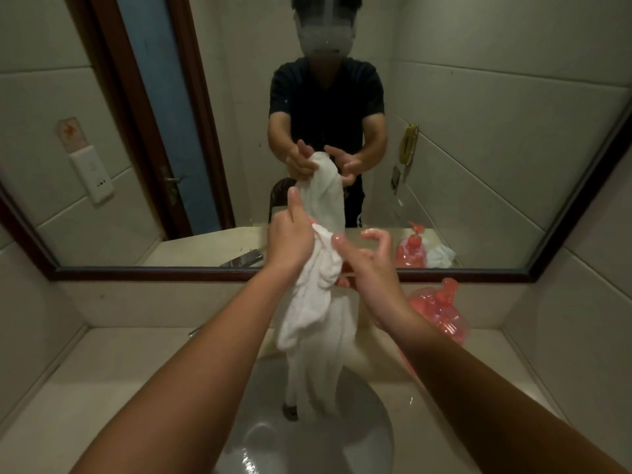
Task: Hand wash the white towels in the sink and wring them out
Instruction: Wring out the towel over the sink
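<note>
Two bare forearms are reaching forward from the bottom edge over the sink point(307, 449). Its pale basin is lying directly below them, with a dark drain point(290, 411) showing near its far side. The left hand point(290, 241) is gripping the white towel point(318, 302) by its bunched upper end, fingers curled round the cloth and thumb sticking up. The towel is hanging down from that hand in a twisted length, its lower end dangling into the basin just beside the drain. The right hand point(371, 268) is holding nothing. Its wet fingers are spreading, loosely bent, just beside the towel's top, and whether they are touching the cloth cannot be told. The hanging towel is covering the back of the sink.

On the tabletop point(119, 388), right of the right wrist, a red plastic bag point(441, 313) is sitting against the wall. Above it a framed mirror point(496, 148) is reflecting the person, both hands and the towel. Beside the bag's reflection, a second white cloth point(441, 256) is showing.
</note>
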Tool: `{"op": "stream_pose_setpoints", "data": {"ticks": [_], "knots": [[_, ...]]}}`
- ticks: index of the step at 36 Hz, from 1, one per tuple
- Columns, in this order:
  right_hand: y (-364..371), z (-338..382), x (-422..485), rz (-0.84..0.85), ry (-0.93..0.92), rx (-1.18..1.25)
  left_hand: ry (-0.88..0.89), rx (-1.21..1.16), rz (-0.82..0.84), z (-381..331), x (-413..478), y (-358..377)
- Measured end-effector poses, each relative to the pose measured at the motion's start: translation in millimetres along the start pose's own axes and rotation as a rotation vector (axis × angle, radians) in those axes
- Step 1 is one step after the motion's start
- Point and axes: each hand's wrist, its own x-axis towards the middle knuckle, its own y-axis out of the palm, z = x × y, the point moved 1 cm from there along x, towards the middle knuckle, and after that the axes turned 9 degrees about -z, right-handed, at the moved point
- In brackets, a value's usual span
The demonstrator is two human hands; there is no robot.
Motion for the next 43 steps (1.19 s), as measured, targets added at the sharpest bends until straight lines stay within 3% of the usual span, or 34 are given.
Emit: {"op": "stream_pose_setpoints", "data": {"ticks": [4, 6, 10, 13, 18, 23, 25, 31, 36, 43], "knots": [[1, 5, 1, 0.194, -0.145, -0.104, -0.121, -0.083, 0.12, -15, 8, 2], [-1, 6, 7, 0.195, -0.2, -0.179, -0.172, -0.102, 0.194, -21, 12, 0], [-2, 15, 23, -0.051, -0.404, -0.45, -0.183, -0.141, 0.406, -20, 18, -9], [-1, 28, 32, -0.212, -0.431, -0.423, -0.1, -0.169, 0.484, -14, 8, -14], [12, 54, 30, -0.221, -0.314, -0.272, 0.216, -0.039, 0.421, 17, -15, -12], [26, 74, 35, -0.185, -0.187, -0.112, 0.323, 0.136, 0.415, 57, -46, -4], [29, 81, 37, -0.151, -0.159, -0.086, 0.314, 0.156, 0.357, 64, -53, 3], [21, 94, 36, -0.232, -0.1, -0.045, 0.246, -0.086, 0.193, 78, -52, 7], [7, 98, 38, -0.306, -0.086, 0.01, 0.264, -0.057, 0.064, 65, -43, 9], [-14, 94, 39, -0.339, 0.102, 0.153, 0.168, -0.166, -0.049, 43, -37, 21]]}}
